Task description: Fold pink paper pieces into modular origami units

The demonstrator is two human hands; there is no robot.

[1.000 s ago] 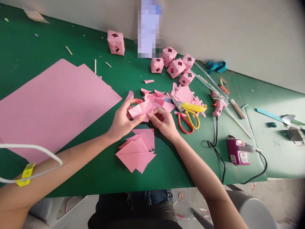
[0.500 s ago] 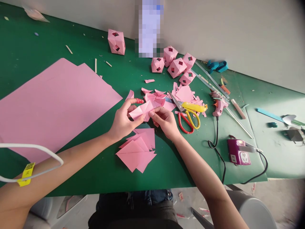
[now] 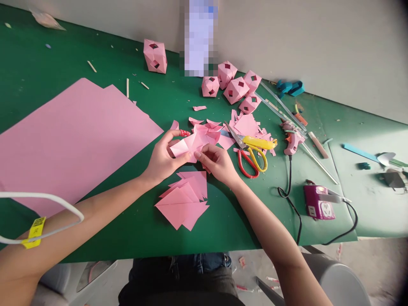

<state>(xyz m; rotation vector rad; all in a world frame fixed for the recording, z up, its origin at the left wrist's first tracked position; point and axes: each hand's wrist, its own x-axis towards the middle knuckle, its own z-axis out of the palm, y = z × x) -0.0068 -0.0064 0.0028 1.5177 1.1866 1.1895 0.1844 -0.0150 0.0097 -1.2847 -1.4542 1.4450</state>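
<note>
Between both hands is a folded pink paper piece (image 3: 181, 146), creased and partly raised. My left hand (image 3: 162, 159), a red wrap on one finger, grips its left part with the thumb below. At its right lower edge, my right hand (image 3: 218, 163) pinches the paper between thumb and finger. Just behind lie several curled pink folded pieces (image 3: 208, 131). Nearer the body, a pile of pink paper squares (image 3: 183, 204) rests on the green table. Scissors (image 3: 247, 155) with red and yellow handles lie right of my right hand, against a yellow cutter (image 3: 259, 142).
Large pink sheets (image 3: 73, 136) cover the left side. Several pink paper polyhedra (image 3: 236, 90) stand at the back, beside pink scraps (image 3: 247, 125). A glue gun (image 3: 293, 142), clear glue sticks (image 3: 321, 163) and a purple power adapter (image 3: 319, 203) with a black cord lie at right.
Both hands have shifted slightly left with the folded paper, and its left part now looks more tilted. The other things stay where they were.
</note>
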